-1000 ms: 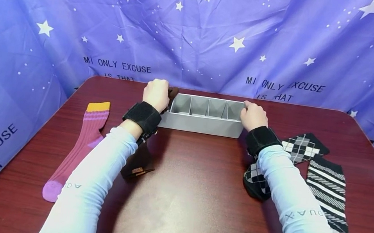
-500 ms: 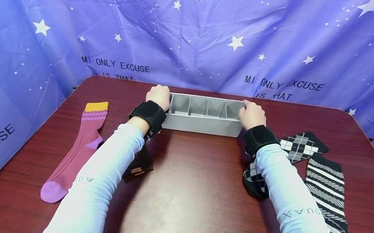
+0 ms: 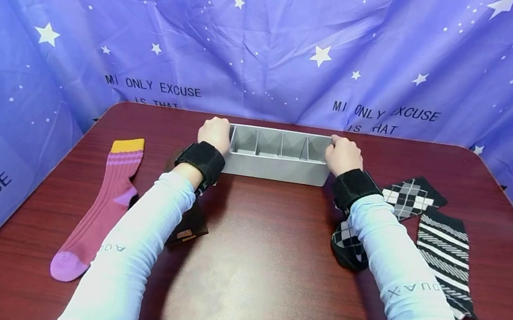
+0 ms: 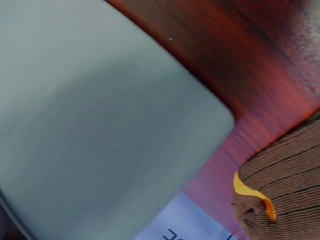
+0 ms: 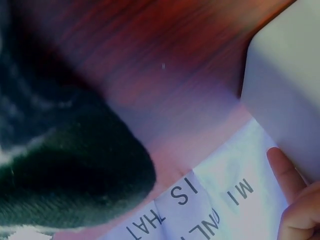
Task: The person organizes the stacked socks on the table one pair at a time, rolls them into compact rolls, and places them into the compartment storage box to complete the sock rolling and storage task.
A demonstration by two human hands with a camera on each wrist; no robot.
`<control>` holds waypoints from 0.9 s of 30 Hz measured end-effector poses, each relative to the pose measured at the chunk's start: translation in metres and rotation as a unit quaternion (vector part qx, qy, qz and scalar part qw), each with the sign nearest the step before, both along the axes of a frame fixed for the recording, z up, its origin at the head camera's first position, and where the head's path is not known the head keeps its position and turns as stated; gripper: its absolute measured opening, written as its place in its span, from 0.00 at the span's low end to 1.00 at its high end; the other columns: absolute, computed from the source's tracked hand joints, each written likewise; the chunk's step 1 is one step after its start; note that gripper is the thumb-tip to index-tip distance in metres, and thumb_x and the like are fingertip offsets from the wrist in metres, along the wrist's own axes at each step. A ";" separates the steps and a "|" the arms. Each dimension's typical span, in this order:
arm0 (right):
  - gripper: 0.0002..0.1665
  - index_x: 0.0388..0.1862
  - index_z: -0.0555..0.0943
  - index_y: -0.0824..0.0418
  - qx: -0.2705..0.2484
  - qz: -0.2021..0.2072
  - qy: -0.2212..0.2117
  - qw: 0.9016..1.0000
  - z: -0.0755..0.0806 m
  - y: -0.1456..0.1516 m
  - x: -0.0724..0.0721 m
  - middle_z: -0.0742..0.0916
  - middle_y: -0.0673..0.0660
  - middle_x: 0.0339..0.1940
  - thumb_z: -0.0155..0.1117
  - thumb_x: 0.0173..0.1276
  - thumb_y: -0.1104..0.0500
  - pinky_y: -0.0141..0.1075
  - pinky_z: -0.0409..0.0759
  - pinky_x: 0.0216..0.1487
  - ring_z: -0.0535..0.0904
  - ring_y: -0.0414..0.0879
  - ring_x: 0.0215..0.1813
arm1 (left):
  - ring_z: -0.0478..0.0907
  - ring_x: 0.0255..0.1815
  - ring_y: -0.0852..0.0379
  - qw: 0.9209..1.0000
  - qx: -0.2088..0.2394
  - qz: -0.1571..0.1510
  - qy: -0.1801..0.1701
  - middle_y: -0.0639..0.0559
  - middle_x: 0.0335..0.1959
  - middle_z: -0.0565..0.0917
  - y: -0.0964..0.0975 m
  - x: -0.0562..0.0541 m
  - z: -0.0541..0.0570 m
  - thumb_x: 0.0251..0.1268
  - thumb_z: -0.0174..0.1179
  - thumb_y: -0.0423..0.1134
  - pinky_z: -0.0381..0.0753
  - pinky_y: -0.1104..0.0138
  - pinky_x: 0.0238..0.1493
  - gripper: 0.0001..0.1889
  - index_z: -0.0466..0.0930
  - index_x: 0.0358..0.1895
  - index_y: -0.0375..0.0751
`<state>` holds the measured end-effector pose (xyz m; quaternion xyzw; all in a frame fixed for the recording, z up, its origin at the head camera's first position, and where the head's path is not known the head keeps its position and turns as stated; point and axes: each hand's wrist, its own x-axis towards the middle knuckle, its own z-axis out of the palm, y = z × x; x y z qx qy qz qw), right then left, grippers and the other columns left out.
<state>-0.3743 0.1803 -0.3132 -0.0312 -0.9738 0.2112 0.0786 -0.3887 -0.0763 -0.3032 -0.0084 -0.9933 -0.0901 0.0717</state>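
Observation:
A grey divided storage box with several compartments stands near the table's far edge. My left hand grips its left end, and my right hand holds the right end, thumb side at the rim. In the left wrist view the box's wall fills much of the picture and my left hand does not show. My right fingers appear beside the box's end in the right wrist view. A dark brown ribbed sock lies partly hidden under my left forearm.
A pink sock with a yellow cuff lies at the left. By my right forearm are a black-and-white argyle sock and a striped sock. A starry purple curtain hangs behind the table.
My left hand has come down against the box's left end. The brown material seen between that hand and the box is gone from there. My right hand keeps its place.

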 end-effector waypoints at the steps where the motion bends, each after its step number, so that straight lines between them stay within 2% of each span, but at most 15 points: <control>1: 0.25 0.56 0.68 0.62 0.003 0.001 -0.001 1.000 0.000 -0.001 0.000 0.74 0.68 0.52 0.41 0.59 0.62 0.55 0.68 0.45 0.71 0.66 0.49 | 0.78 0.39 0.44 1.000 0.000 -0.004 0.006 0.40 0.38 0.81 -0.001 0.001 0.000 0.51 0.48 0.32 0.77 0.55 0.35 0.12 0.78 0.37 0.36; 7: 0.23 0.55 0.69 0.63 0.006 0.003 0.008 1.000 -0.004 -0.003 -0.002 0.75 0.68 0.51 0.41 0.60 0.61 0.55 0.68 0.45 0.71 0.65 0.49 | 0.78 0.37 0.44 0.999 -0.002 -0.028 0.046 0.40 0.35 0.81 -0.007 0.010 0.003 0.49 0.49 0.30 0.76 0.54 0.34 0.09 0.79 0.32 0.35; 10: 0.23 0.54 0.69 0.64 -0.005 0.001 0.012 1.000 -0.005 -0.002 0.000 0.75 0.68 0.51 0.41 0.63 0.56 0.55 0.68 0.46 0.72 0.65 0.49 | 0.78 0.36 0.43 0.996 -0.006 -0.050 0.080 0.41 0.34 0.80 -0.013 0.023 0.008 0.49 0.52 0.33 0.75 0.53 0.33 0.08 0.78 0.32 0.36; 14: 0.28 0.55 0.67 0.64 -0.010 0.018 0.029 0.999 0.000 0.003 0.010 0.75 0.67 0.53 0.41 0.63 0.46 0.55 0.66 0.47 0.70 0.64 0.51 | 0.75 0.35 0.44 0.985 -0.025 -0.086 0.146 0.42 0.33 0.78 -0.026 0.057 0.013 0.48 0.56 0.42 0.74 0.53 0.28 0.13 0.76 0.35 0.37; 16: 0.31 0.56 0.66 0.63 -0.009 0.042 0.047 0.998 0.002 0.006 0.020 0.74 0.66 0.54 0.42 0.62 0.43 0.55 0.66 0.47 0.68 0.62 0.54 | 0.74 0.33 0.45 0.979 -0.047 -0.103 0.172 0.43 0.32 0.78 -0.035 0.076 0.009 0.48 0.57 0.45 0.74 0.54 0.25 0.15 0.75 0.34 0.38; 18: 0.32 0.56 0.65 0.63 -0.005 0.077 0.072 0.994 0.003 0.009 0.032 0.72 0.65 0.55 0.45 0.61 0.43 0.54 0.64 0.50 0.66 0.60 0.57 | 0.74 0.31 0.45 0.975 -0.071 -0.116 0.174 0.42 0.30 0.78 -0.045 0.094 0.002 0.47 0.58 0.47 0.73 0.54 0.22 0.16 0.75 0.33 0.37; 20: 0.32 0.57 0.65 0.65 -0.003 0.117 0.096 0.988 0.001 0.008 0.047 0.70 0.65 0.58 0.48 0.60 0.45 0.53 0.61 0.55 0.62 0.59 0.60 | 0.75 0.30 0.45 0.978 -0.091 -0.122 0.144 0.42 0.29 0.78 -0.054 0.109 -0.007 0.46 0.58 0.47 0.73 0.55 0.21 0.16 0.75 0.32 0.37; 21: 0.33 0.57 0.65 0.65 -0.002 0.139 0.107 0.985 0.001 0.007 0.055 0.69 0.65 0.58 0.50 0.59 0.45 0.52 0.59 0.56 0.61 0.58 0.61 | 0.75 0.30 0.45 0.981 -0.098 -0.123 0.115 0.41 0.29 0.78 -0.059 0.115 -0.012 0.47 0.58 0.47 0.73 0.54 0.22 0.16 0.74 0.33 0.36; 23: 0.34 0.58 0.64 0.65 0.004 0.181 0.122 0.976 0.000 0.001 0.071 0.67 0.65 0.60 0.53 0.58 0.46 0.51 0.56 0.59 0.59 0.58 0.62 | 0.75 0.35 0.44 0.987 -0.103 -0.122 0.035 0.40 0.33 0.77 -0.066 0.124 -0.019 0.51 0.55 0.46 0.74 0.53 0.28 0.17 0.73 0.37 0.35; 24: 0.34 0.58 0.64 0.65 0.009 0.201 0.128 0.971 0.001 -0.002 0.078 0.67 0.64 0.61 0.54 0.58 0.46 0.51 0.56 0.60 0.59 0.58 0.63 | 0.74 0.40 0.43 0.987 -0.103 -0.124 -0.010 0.38 0.38 0.76 -0.069 0.127 -0.022 0.53 0.54 0.46 0.74 0.52 0.33 0.18 0.72 0.41 0.33; 27: 0.36 0.59 0.63 0.63 0.026 0.252 0.127 0.959 -0.002 -0.013 0.100 0.66 0.63 0.62 0.55 0.57 0.45 0.51 0.56 0.60 0.58 0.57 0.64 | 0.66 0.54 0.39 0.978 -0.095 -0.135 -0.131 0.32 0.52 0.68 -0.072 0.132 -0.030 0.59 0.47 0.45 0.68 0.51 0.49 0.24 0.65 0.52 0.28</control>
